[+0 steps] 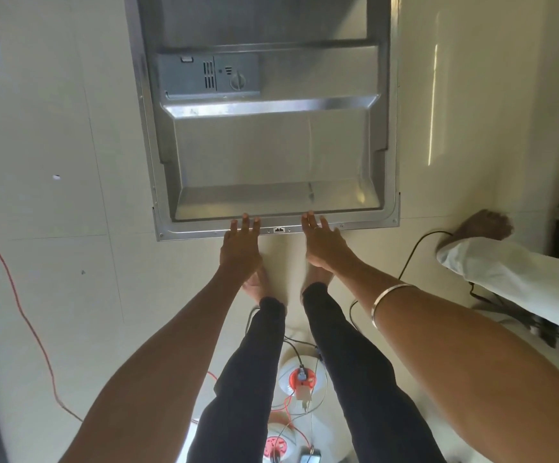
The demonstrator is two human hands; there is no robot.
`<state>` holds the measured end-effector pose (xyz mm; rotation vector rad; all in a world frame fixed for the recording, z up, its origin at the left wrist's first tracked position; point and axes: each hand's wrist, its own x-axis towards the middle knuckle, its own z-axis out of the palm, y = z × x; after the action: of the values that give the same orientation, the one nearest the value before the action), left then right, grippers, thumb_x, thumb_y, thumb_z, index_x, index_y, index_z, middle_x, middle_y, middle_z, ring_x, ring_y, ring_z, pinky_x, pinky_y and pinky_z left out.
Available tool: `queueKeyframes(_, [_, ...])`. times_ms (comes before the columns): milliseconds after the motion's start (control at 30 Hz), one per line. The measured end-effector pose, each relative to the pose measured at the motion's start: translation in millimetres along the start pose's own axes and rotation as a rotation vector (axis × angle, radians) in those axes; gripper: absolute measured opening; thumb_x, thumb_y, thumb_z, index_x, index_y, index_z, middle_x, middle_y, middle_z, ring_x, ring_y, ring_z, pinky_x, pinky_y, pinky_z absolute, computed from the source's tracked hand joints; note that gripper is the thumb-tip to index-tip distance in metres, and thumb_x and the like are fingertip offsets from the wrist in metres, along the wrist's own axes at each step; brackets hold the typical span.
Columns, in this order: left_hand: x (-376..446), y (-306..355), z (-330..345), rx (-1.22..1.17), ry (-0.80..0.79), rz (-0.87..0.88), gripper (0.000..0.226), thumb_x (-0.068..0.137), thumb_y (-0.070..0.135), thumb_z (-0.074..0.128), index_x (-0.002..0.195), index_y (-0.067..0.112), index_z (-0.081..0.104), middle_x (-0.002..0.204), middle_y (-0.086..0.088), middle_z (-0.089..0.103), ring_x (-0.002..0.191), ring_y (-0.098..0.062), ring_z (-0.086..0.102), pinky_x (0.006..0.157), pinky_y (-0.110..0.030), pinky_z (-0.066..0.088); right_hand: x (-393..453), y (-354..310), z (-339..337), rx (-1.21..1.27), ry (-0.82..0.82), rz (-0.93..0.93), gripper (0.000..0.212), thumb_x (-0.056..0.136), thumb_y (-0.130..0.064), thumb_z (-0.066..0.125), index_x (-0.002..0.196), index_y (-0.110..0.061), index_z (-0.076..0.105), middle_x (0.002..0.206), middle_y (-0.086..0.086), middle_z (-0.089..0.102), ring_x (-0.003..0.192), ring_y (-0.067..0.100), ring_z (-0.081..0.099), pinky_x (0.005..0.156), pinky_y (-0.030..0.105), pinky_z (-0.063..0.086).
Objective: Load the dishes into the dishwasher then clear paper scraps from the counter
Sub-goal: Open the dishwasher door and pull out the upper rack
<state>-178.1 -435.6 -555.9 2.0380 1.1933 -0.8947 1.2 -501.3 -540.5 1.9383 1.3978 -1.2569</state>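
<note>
Looked straight down on the dishwasher door (271, 155), dropped flat and open over the pale floor (54, 245). Left hand (240, 248) and right hand (325, 243) both reached to its near edge, fingers (245, 223) straight and spread, fingertips resting on the metal rim either side of the latch (278, 230), gripping nothing. Wore a bangle (390, 304) on the right forearm. Detergent dispenser (208, 76) set in the door's inner panel. Another person's bare foot (483, 225) at far right.
</note>
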Motion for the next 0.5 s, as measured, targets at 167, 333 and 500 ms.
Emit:
queueKeyframes(167, [-16, 2, 3, -0.157, 0.079, -0.072, 0.081, 0.092, 0.007, 0.053, 0.157, 0.016, 0.005, 0.165, -0.005, 0.001, 0.151, -0.027, -0.001, 0.123, -0.042, 0.011, -9, 1, -3, 0.023, -0.009, 0.034, 0.091, 0.092, -0.018, 0.060, 0.157, -0.018, -0.003, 0.165, 0.002, -0.006, 0.151, 0.032, -0.001, 0.119, 0.056, 0.014])
queueKeyframes(333, [-33, 7, -17, -0.252, 0.187, -0.079, 0.080, 0.090, -0.003, 0.042, 0.156, 0.007, -0.002, 0.164, -0.008, -0.005, 0.151, -0.024, -0.005, 0.123, -0.037, 0.006, -25, 4, -21, 0.058, 0.114, -0.003, 0.084, 0.095, -0.019, 0.058, 0.157, -0.013, 0.002, 0.165, 0.006, 0.002, 0.151, 0.031, 0.004, 0.121, 0.049, 0.014])
queueKeyframes(500, [-28, 6, -66, -0.178, 0.434, 0.048, 0.071, 0.095, -0.001, 0.038, 0.155, 0.005, 0.001, 0.164, -0.012, -0.001, 0.151, -0.025, -0.003, 0.124, -0.041, 0.007, -34, -1, -62, 0.090, 0.287, -0.046, 0.081, 0.091, -0.007, 0.055, 0.156, -0.010, 0.007, 0.164, 0.007, 0.011, 0.150, 0.031, 0.011, 0.119, 0.049, 0.020])
